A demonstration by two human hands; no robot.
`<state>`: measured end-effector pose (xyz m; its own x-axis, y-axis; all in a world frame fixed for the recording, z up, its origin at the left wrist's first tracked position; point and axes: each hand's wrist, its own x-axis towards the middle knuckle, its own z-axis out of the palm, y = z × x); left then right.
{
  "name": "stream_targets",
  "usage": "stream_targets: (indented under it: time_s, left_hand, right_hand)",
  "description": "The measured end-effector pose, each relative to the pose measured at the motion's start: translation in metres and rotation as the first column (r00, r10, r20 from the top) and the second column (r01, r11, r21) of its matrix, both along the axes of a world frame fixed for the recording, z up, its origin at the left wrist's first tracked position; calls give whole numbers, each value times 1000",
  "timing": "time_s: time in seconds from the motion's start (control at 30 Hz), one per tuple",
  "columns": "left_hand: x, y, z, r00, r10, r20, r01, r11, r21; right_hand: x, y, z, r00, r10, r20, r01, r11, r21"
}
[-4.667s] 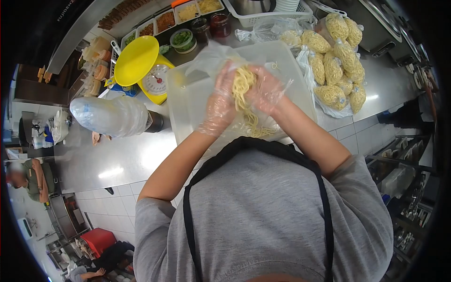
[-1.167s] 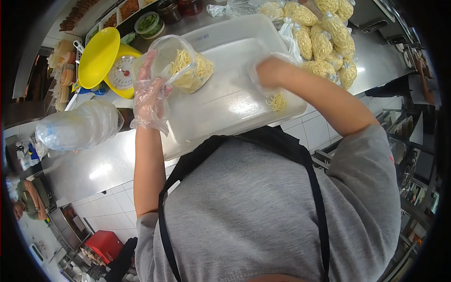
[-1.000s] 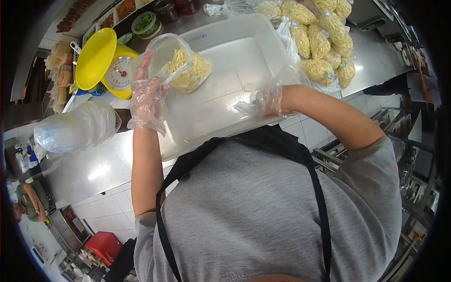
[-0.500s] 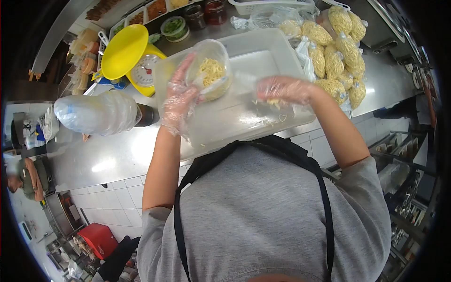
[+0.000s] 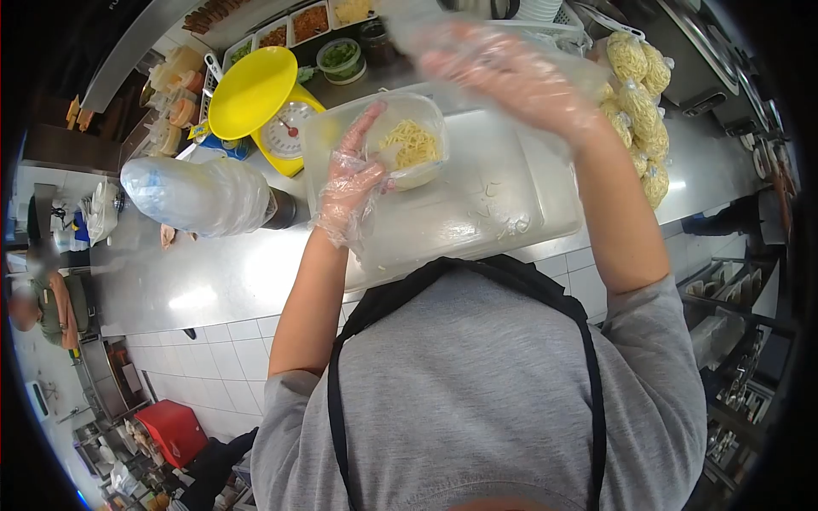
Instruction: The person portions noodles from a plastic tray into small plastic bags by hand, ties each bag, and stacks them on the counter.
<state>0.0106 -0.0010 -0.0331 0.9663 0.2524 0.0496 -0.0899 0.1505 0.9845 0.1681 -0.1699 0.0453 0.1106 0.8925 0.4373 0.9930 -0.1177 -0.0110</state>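
My left hand point(image 5: 351, 183), in a clear plastic glove, grips a clear plastic bag point(image 5: 436, 121) with its wide mouth spread toward me. Inside the bag lies a small heap of pale yellow noodles point(image 5: 411, 143). Both are above the left side of a large translucent tray point(image 5: 409, 243), where a few noodle scraps point(image 5: 503, 209) stick to the bottom. My gloved right hand point(image 5: 511, 75) is raised over the back of the counter, beyond the tray. Motion smears its fingers, and whether they hold anything does not show.
Left of the tray stand a yellow kitchen scale point(image 5: 285, 128) and a pile of plastic bags point(image 5: 200, 196) beside a dark bottle. Filled noodle bags point(image 5: 639, 106) are heaped at the right. A tub of chopped greens point(image 5: 339, 60) stands behind. Another person point(image 5: 60, 302) is far left.
My right hand has swung up and away from above the tray to the back of the counter. My left hand still holds the bag; the view has shifted slightly.
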Motion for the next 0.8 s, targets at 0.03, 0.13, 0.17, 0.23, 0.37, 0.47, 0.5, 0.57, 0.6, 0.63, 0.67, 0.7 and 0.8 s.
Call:
stream_targets:
  time_s: [0.03, 0.13, 0.17, 0.23, 0.37, 0.47, 0.5, 0.57, 0.6, 0.63, 0.67, 0.7, 0.8]
  left_hand:
    - [-1, 0, -1, 999, -10, 38, 12, 998, -68]
    - [4, -3, 11, 999, 10, 51, -2, 989, -150]
    - [5, -3, 19, 999, 39, 21, -34, 984, -173]
    - [14, 11, 41, 998, 44, 47, -30, 962, -272]
    - [25, 42, 106, 966, 192, 173, -86, 869, -488]
    - [28, 91, 129, 889, 236, 393, -44, 897, -439]
    - [28, 114, 130, 869, 252, 426, -45, 897, -439]
    - [33, 121, 134, 849, 267, 456, -48, 898, -438]
    - [39, 115, 138, 765, 570, 299, -407, 789, -460]
    - [43, 112, 140, 563, 813, 148, -709, 567, -420]
    - [46, 133, 125, 561, 815, 147, -711, 565, -418]
    - [48, 171, 96, 587, 792, 166, -748, 609, -264]
    - [47, 172, 86, 598, 784, 163, -757, 620, -205]
  right_hand:
    - [7, -9, -5, 970, 53, 237, -75, 994, 83]
    - [17, -33, -17, 293, -97, -951, 398, 917, 29]
    - [25, -42, -37, 216, -105, -971, 466, 885, 8]
    - [39, -60, -80, 333, -268, -904, 477, 875, -84]
    - [18, -64, -96, 311, -458, -833, 503, 823, -265]
    - [14, -61, -107, 399, -452, -798, 517, 829, -212]
    - [16, -60, -117, 519, -382, -765, 450, 883, -135]
    - [13, -60, -131, 625, -300, -721, 372, 926, -63]
    - [11, -60, -135, 678, -334, -654, 351, 930, -112]
    - [10, -60, -137, 729, -362, -581, 332, 929, -163]
    - [9, -60, -136, 729, -359, -582, 329, 930, -162]
    - [9, -60, -134, 709, -354, -610, 307, 934, -185]
    - [18, -59, -146, 710, -325, -625, 248, 946, -210]
